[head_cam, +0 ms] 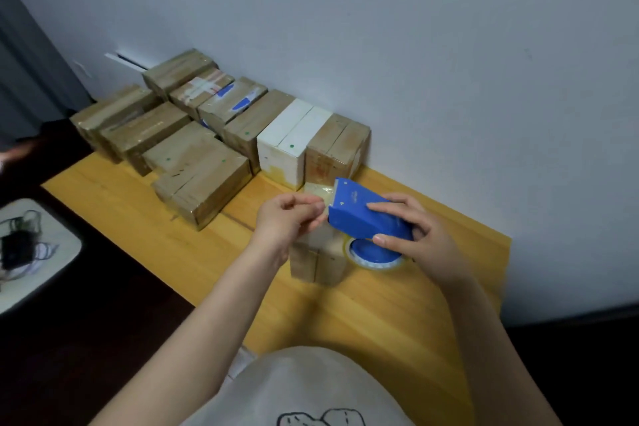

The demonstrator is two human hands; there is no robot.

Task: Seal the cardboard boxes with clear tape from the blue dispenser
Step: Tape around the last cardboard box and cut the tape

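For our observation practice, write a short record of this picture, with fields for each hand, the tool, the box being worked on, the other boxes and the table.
Left hand: pinches the tape end at the front of the dispenser
Right hand: grips the blue dispenser above the box
Box in work: brown cardboard, standing on the table, beneath both hands
Other boxes: brown, in rows by the wall, one white box among them
Table: yellow wood

Scuffed pale wall [415,28], yellow wooden table [397,315], dark floor [86,339], grey curtain [24,62]
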